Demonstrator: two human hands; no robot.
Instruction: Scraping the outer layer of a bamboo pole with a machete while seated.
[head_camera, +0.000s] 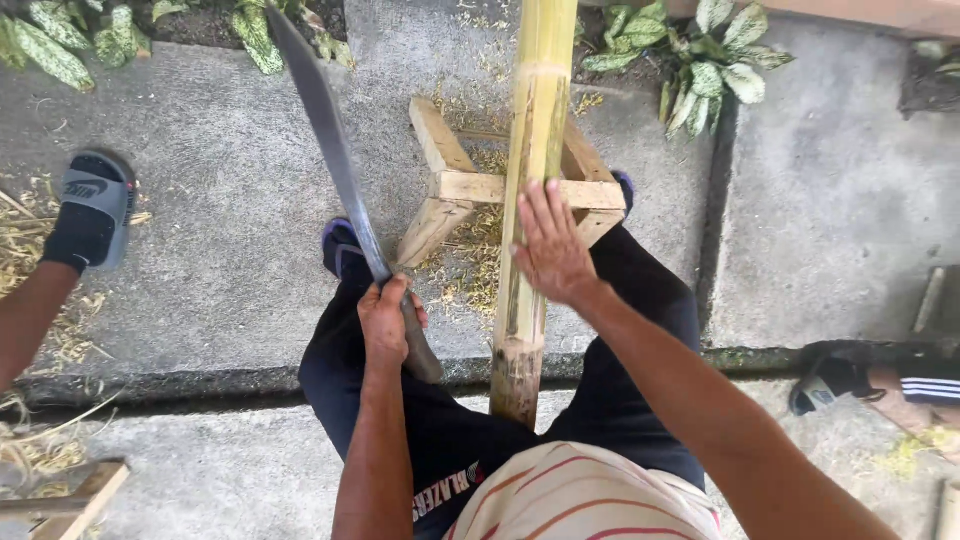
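The left hand (385, 318) is clamped round the dark handle of one long machete (340, 165), blade raised over the concrete. The right hand (550, 245) lies flat, fingers spread, on one yellow-green bamboo pole (530, 130), brown at its cut near end. It rests across one wooden stand (450, 195), between the person's legs.

Wooden stand (470, 190) on concrete floor (220, 180)
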